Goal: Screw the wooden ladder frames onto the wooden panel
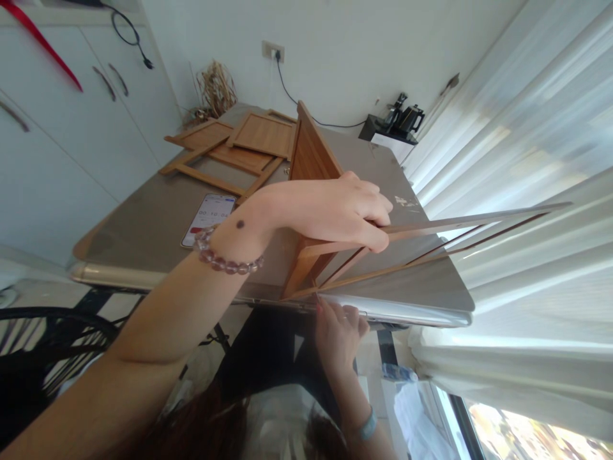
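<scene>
A wooden frame assembly (311, 160) stands upright on the grey table (158, 223), with thin slats (454, 246) reaching toward the curtain. My left hand (345, 211), a bead bracelet on its wrist, is closed around the upper slat next to the upright panel. My right hand (338, 329), with a teal wristband, sits at the table's near edge. Its fingers are pressed together on the frame's lower corner.
More flat wooden panels and rails (230, 150) lie farther back on the table, and a lit phone (208, 220) lies beside my left wrist. White cabinets (71, 128) stand to the left, sheer curtains (527, 160) to the right. A black chair (48, 345) stands below the table.
</scene>
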### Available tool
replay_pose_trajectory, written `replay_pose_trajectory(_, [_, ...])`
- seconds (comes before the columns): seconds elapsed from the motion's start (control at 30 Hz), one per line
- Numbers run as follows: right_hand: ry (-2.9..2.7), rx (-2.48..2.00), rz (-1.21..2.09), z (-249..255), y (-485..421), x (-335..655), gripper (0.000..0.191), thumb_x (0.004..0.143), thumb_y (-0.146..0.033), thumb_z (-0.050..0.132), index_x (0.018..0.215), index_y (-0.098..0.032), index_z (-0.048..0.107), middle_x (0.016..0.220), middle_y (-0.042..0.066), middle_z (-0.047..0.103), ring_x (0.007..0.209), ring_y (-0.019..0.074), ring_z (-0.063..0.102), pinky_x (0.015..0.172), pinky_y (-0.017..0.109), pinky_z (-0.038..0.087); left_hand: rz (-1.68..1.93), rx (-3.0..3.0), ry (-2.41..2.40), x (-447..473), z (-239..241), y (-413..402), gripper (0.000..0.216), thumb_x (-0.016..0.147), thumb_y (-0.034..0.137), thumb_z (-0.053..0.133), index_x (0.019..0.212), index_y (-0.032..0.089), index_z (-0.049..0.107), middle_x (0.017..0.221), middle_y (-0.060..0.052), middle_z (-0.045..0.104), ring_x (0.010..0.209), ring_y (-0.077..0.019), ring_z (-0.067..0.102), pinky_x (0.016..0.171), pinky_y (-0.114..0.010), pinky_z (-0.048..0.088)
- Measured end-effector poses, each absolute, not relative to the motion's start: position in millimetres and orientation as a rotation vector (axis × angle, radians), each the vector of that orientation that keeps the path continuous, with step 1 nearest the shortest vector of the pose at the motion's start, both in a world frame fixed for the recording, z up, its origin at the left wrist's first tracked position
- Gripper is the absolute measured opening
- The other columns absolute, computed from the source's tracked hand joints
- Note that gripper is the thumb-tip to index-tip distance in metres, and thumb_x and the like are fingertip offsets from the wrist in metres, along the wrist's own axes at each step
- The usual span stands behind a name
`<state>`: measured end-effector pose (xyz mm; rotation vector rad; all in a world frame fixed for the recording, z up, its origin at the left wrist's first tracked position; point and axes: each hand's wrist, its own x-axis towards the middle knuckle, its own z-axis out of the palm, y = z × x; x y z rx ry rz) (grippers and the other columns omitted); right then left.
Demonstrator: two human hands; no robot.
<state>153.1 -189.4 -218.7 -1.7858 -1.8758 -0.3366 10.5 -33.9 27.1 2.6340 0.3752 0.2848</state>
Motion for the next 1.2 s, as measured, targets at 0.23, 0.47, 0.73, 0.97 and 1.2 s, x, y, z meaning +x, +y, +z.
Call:
replay_pose_trajectory(0.23, [-1.740, -1.733, 0.224, -222, -186, 145, 0.053, 0.103, -0.040, 0.033, 0.067, -0.023, 0.069, 0.059, 0.006, 0.062, 0.069, 0.0207, 0.053, 0.073, 0.037, 0.032, 0.284, 2.627, 0.382, 11, 28, -34, 0.036, 0.089, 0.038, 0.044, 0.061, 0.017, 0.033, 0.076, -0.002, 0.051, 0.082, -0.0150, 0.045, 0.089, -0.036, 0.030])
replay_pose_trajectory(0.47, [-0.881, -1.527, 1.136, -216, -187, 117, 0.065, 0.094, -0.068, 0.034, 0.063, -0.020, 0.064, 0.042, -0.003, 0.047, 0.042, 0.0124, 0.043, 0.054, 0.029, 0.035, 0.307, 2.610, 0.371, 10, 27, -35, 0.035, 0.088, 0.036, 0.046, 0.060, 0.017, 0.036, 0.077, -0.001, 0.055, 0.083, -0.0150, 0.046, 0.093, -0.035, 0.028])
replay_pose_trajectory(0.73, [-0.508, -1.059, 1.403, -213, -184, 106, 0.038, 0.093, -0.050, 0.043, 0.064, -0.026, 0.042, 0.051, -0.009, 0.017, 0.048, 0.0135, 0.020, 0.052, 0.028, 0.031, 0.291, 2.594, 0.414, 9, 29, -35, 0.035, 0.087, 0.040, 0.047, 0.062, 0.017, 0.038, 0.079, -0.001, 0.055, 0.080, -0.0139, 0.046, 0.091, -0.035, 0.028])
replay_pose_trajectory(0.97, [-0.449, -0.985, 1.513, -204, -182, 114, 0.020, 0.088, -0.043, 0.048, 0.077, -0.027, 0.052, 0.057, -0.009, 0.014, 0.051, 0.0145, 0.019, 0.054, 0.028, 0.034, 0.226, 2.639, 0.469, 7, 31, -36, 0.031, 0.090, 0.044, 0.043, 0.075, 0.017, 0.047, 0.093, -0.002, 0.056, 0.083, -0.0141, 0.046, 0.088, -0.033, 0.029])
replay_pose_trajectory(1.2, [-0.932, -1.410, 1.190, -226, -183, 116, 0.045, 0.098, -0.058, 0.022, 0.089, -0.025, 0.050, 0.064, -0.001, 0.055, 0.057, 0.0168, 0.051, 0.057, 0.030, 0.042, 0.210, 2.633, 0.509, 5, 33, -39, 0.032, 0.091, 0.047, 0.043, 0.102, 0.020, 0.056, 0.107, -0.003, 0.055, 0.093, -0.0163, 0.045, 0.089, -0.030, 0.030])
